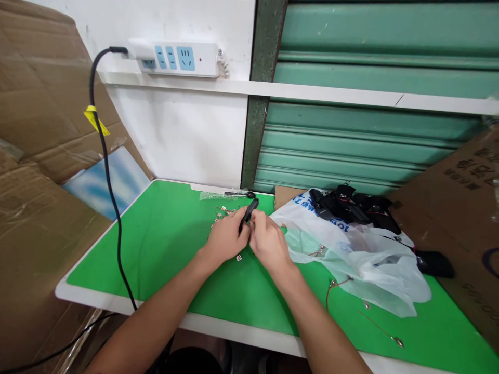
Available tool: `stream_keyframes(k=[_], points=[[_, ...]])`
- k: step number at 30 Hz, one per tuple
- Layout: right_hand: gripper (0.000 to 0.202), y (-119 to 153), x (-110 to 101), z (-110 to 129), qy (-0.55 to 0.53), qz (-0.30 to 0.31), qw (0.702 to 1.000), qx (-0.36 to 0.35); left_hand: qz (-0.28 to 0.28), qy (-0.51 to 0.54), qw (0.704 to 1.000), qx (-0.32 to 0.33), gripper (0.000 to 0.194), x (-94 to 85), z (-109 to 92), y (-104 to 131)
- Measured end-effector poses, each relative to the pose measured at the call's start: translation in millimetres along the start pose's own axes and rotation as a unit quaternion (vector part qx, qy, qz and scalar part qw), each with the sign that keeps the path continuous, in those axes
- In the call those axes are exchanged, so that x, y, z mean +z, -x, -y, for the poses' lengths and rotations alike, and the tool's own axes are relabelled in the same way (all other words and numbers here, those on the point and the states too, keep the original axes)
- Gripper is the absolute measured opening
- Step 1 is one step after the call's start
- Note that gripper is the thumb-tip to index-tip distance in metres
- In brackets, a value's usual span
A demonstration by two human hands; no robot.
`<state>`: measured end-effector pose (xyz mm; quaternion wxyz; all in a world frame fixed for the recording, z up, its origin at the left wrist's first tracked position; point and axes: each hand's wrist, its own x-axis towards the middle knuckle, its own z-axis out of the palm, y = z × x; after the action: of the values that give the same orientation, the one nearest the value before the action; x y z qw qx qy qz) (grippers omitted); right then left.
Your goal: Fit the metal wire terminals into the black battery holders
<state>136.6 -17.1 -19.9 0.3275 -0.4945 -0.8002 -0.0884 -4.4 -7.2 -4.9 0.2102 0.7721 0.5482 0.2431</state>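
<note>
Near the middle of the green work surface [152,249], my left hand [225,236] is closed around a slim black object [248,212] that tilts up to the right. Its exact kind does not show. My right hand [268,240] is held right beside it, thumb and fingers pinched together against the near side of the black object; whatever they grip is hidden. Small metal pieces with thin wires [223,210] lie just beyond my left hand. One small metal piece [238,257] rests on the green surface below my hands.
A white plastic bag [362,259] with several black items [351,205] on it lies to the right. Wired metal pieces [397,342] are scattered near it. A small clear packet [212,196] lies at the back. A black cable [111,192] hangs from the power strip [179,59]. Cardboard [39,218] flanks the table.
</note>
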Motion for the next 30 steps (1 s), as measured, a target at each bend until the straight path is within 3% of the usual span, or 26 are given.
stream_keyframes(k=[6,13,16,21,30], points=[[0.026,0.0,-0.7,0.5,-0.001,0.016,1.0,-0.001,0.018,-0.003,1.0,0.018,0.039,-3.5,2.2,-0.8],[0.022,-0.1,-5.5,-5.5,-0.009,-0.081,0.997,0.01,-0.01,0.136,0.989,0.064,0.041,1.2,5.7,-3.3],[0.012,-1.6,-8.0,-7.5,0.008,-0.075,0.997,0.017,-0.023,0.17,0.983,0.069,0.045,3.2,7.6,-5.0],[0.018,-0.9,-5.6,-6.8,0.024,-0.03,0.999,0.008,-0.022,0.162,0.984,0.069,0.046,2.4,7.3,-5.9],[0.023,0.5,-1.0,-6.1,0.01,-0.05,0.999,-0.015,-0.001,0.09,0.995,0.052,0.048,-1.1,3.0,-2.4]])
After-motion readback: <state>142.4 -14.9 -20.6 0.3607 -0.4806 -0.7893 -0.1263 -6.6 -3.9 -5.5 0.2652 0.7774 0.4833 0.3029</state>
